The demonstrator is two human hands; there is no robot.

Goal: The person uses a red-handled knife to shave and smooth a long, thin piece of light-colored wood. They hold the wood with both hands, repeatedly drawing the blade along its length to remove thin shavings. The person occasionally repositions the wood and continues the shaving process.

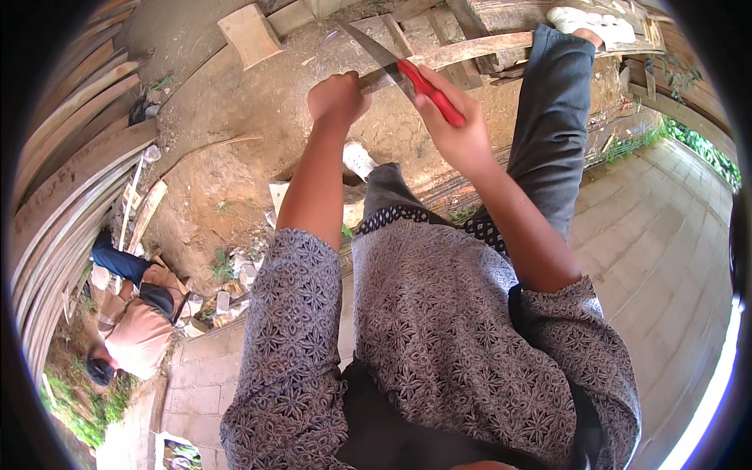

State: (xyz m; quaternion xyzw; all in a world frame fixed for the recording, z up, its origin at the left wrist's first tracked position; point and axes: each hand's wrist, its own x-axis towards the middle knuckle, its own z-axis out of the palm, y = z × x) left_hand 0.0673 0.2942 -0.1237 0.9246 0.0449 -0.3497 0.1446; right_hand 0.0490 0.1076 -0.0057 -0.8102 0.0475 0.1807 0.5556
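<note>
My right hand point(454, 125) is wrapped round the red handle of a handsaw point(431, 92). Its grey blade reaches up and left, tapering to a point, and crosses a narrow wooden plank point(478, 48). My left hand point(337, 99) is closed round the plank's near left end, just left of the blade. The plank runs up and right, passing my raised right leg. Whether the teeth have cut into the wood cannot be made out. My white right shoe point(591, 25) rests on timber at the upper right.
A wooden offcut point(251, 35) lies on the dirt ground. Stacked boards point(86, 172) line the left side. Another person point(141, 329) bends down at the lower left, near broken rubble point(231, 305). A paved floor point(658, 251) spreads to the right. My other white shoe point(359, 160) stands below the plank.
</note>
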